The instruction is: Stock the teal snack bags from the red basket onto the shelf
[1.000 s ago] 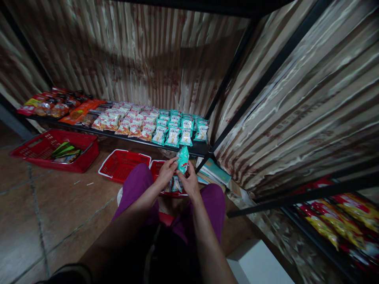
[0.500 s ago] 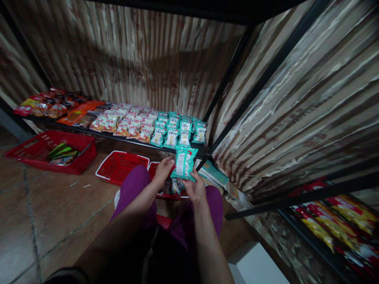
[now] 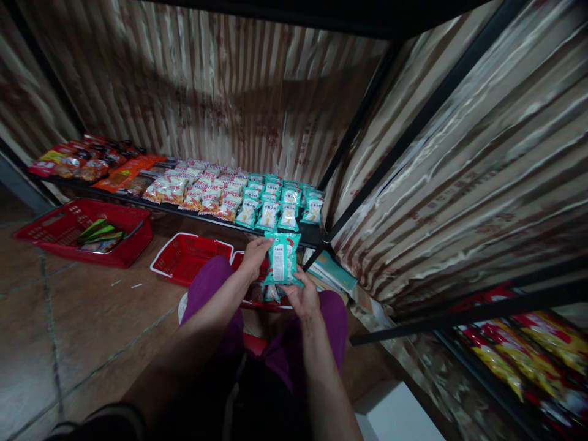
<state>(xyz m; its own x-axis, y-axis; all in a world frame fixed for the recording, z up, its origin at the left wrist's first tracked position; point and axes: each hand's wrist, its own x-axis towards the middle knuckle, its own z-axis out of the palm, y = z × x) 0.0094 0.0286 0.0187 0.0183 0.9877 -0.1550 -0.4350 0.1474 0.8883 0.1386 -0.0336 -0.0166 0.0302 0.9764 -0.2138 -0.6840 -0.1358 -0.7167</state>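
Left hand (image 3: 255, 254), fingers curled nearly closed, grips the rectangular teal plastic packet (image 3: 283, 260) at ten o'clock; right hand (image 3: 304, 296), half-curled, pinches its five o'clock corner. Below, they half-hide a red plastic basket (image 3: 237, 261), its contents murky.

Under dim light, we look down on a brown tiled floor (image 3: 105, 343), paler at lower left, where pleated beige-and-brown striped curtains (image 3: 220, 92) hang behind and to the right of a low black shelf (image 3: 311, 233); dark posts (image 3: 416, 125) frame it beneath a black upper panel (image 3: 331, 13).
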